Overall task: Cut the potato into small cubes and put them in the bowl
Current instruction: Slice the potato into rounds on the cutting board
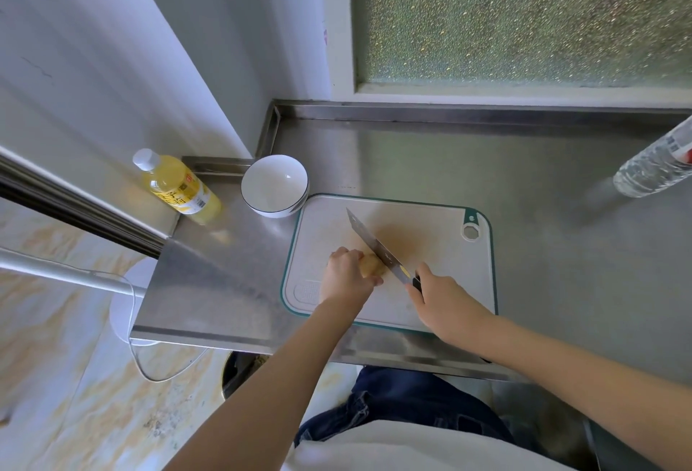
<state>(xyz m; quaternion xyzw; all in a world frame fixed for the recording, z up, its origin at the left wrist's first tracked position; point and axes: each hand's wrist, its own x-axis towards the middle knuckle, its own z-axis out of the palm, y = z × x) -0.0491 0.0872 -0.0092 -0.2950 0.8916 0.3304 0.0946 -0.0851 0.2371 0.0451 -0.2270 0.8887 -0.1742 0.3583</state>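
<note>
A yellowish potato (372,265) lies on the white cutting board (442,242) with a green rim. My left hand (346,276) grips the potato from its left side, fingers curled over it. My right hand (442,300) holds the dark handle of a cleaver-like knife (374,242), whose blade runs up and left and rests against the potato's right end. A white bowl (274,186) with a dark rim stands empty just beyond the board's far left corner.
A yellow bottle (176,186) stands left of the bowl near the wall. A clear water bottle (653,163) stands at the right. The steel counter (543,178) ends close to my body, with a raised back edge under the window.
</note>
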